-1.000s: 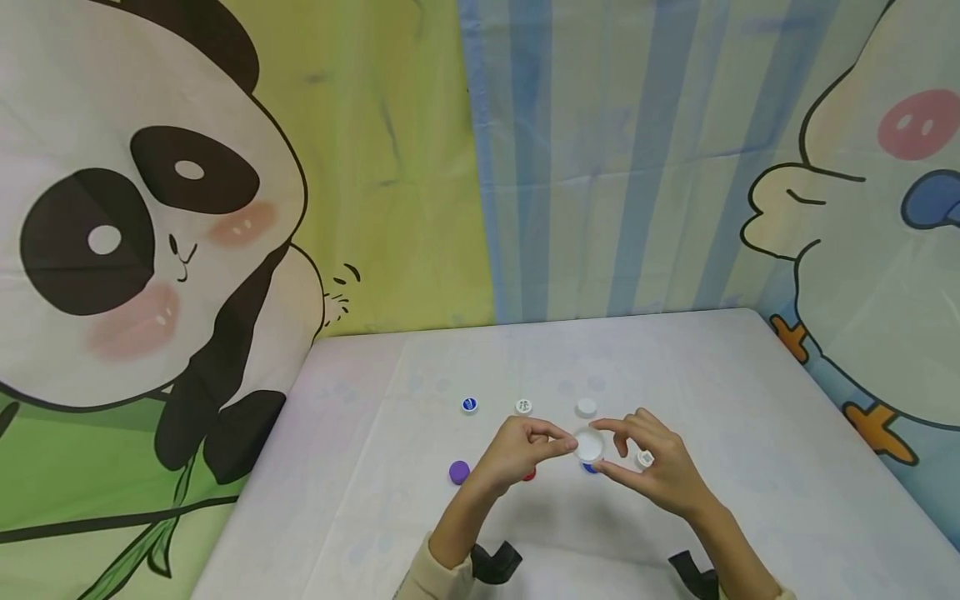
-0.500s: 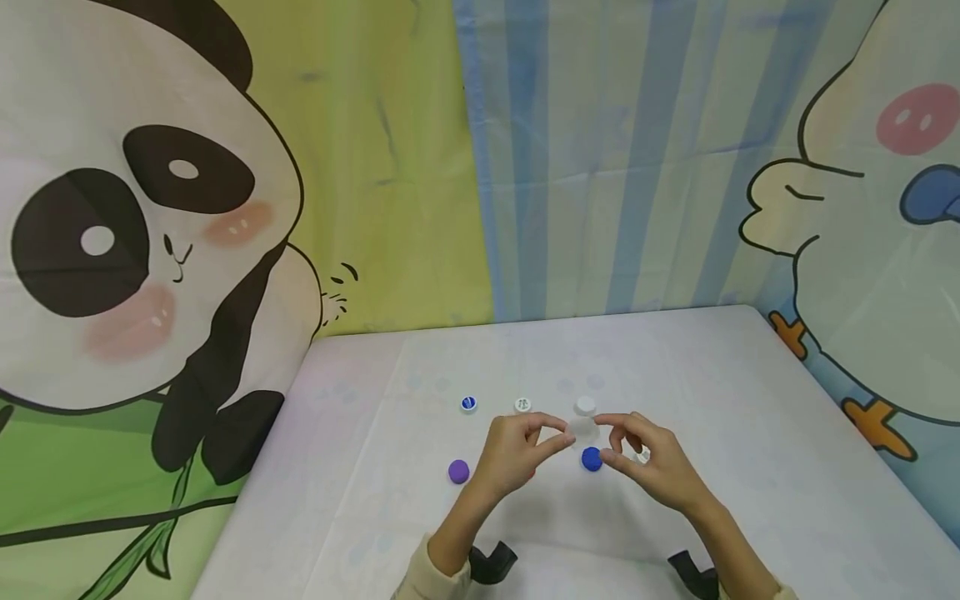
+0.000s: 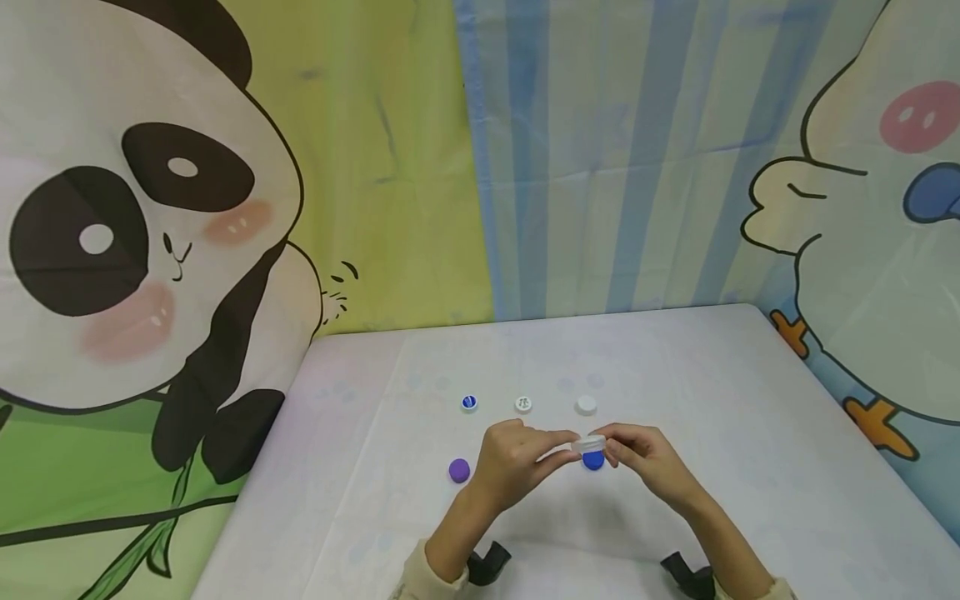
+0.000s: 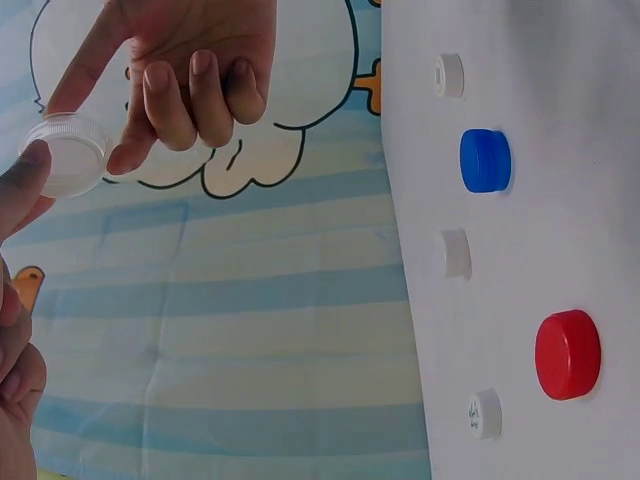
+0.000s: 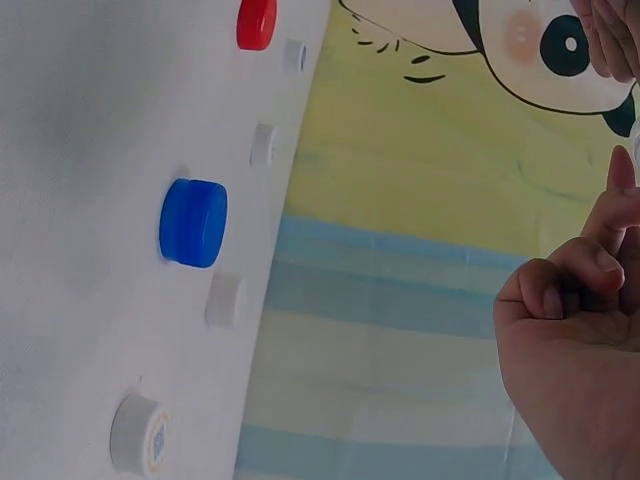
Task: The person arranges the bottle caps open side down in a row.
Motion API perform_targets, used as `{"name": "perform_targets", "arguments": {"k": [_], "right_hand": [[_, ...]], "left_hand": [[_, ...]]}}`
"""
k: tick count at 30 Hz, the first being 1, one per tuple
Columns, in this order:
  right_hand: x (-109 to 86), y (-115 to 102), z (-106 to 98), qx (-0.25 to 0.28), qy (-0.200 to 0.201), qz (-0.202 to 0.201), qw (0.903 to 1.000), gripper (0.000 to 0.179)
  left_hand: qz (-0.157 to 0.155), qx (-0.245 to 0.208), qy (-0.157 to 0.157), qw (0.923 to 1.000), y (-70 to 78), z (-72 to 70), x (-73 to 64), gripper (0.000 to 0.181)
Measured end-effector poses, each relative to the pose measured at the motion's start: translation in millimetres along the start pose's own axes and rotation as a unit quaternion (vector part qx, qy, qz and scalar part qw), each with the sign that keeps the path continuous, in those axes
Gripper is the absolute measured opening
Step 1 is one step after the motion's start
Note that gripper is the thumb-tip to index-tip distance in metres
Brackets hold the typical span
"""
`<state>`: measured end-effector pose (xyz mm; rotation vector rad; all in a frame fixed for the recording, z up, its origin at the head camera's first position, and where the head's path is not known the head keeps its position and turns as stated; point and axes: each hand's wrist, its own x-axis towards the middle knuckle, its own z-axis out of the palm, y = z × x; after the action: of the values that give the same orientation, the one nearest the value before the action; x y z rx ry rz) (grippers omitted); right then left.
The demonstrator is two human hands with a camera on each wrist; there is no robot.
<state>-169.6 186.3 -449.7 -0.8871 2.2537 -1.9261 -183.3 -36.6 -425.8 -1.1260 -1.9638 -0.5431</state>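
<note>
A clear, whitish plastic bottle cap [image 3: 588, 444] is held up above the table, seen nearly edge-on in the head view. My left hand [image 3: 517, 458] pinches its left side between thumb and fingers. The right hand [image 3: 652, 462] has its index finger at the cap's far edge and its thumb by the right side; its other fingers are curled in the left wrist view. Just below the clear cap, a blue cap [image 3: 593, 460] lies on the table. A red cap [image 4: 567, 355] shows in both wrist views but is hidden behind my left hand in the head view.
A purple cap [image 3: 459, 471] lies to the left. Behind the hands stand a blue-and-white cap [image 3: 468, 403], a printed white cap [image 3: 523, 404] and a plain white cap [image 3: 587, 405]. Another white cap [image 5: 140, 437] lies to the right. Patterned curtains surround the white table [image 3: 360, 517].
The clear cap has turned from face-on to nearly edge-on between the hands. The right thumb and index finger have come closer to it, and the left hand has shifted slightly.
</note>
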Motion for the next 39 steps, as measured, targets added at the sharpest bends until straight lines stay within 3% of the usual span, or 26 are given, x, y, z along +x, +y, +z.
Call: {"name": "perform_targets", "arguments": {"k": [12, 23, 25, 29, 34, 39], "right_hand": [[-0.7, -1, 1, 0.039, -0.016, -0.013, 0.9990, 0.022], [-1.7, 2, 2, 0.060, -0.013, -0.034, 0.9975, 0.023], [-1.9, 2, 3, 0.050, 0.000, -0.042, 0.9979, 0.023], [-1.7, -2, 6, -0.040, 0.060, -0.073, 0.9947, 0.027], [1.2, -18, 12, -0.136, 0.119, -0.138, 0.9738, 0.037], [2.7, -29, 14, -0.161, 0.135, -0.181, 0.9608, 0.041]], "left_hand": [[0.036, 0.001, 0.024, 0.9991, -0.9, -2.3, -0.5, 0.022], [0.036, -0.009, 0.019, 0.9991, -1.1, -0.1, -2.4, 0.024], [0.025, -0.012, 0.015, 0.9995, -0.9, 0.5, -3.3, 0.026], [-0.026, -0.058, 0.010, 0.9979, -1.0, 3.5, -6.9, 0.035], [-0.091, -0.142, 0.005, 0.9857, -0.6, 7.1, -10.7, 0.041], [-0.119, -0.150, -0.014, 0.9813, 1.1, 6.9, -10.4, 0.038]]}}
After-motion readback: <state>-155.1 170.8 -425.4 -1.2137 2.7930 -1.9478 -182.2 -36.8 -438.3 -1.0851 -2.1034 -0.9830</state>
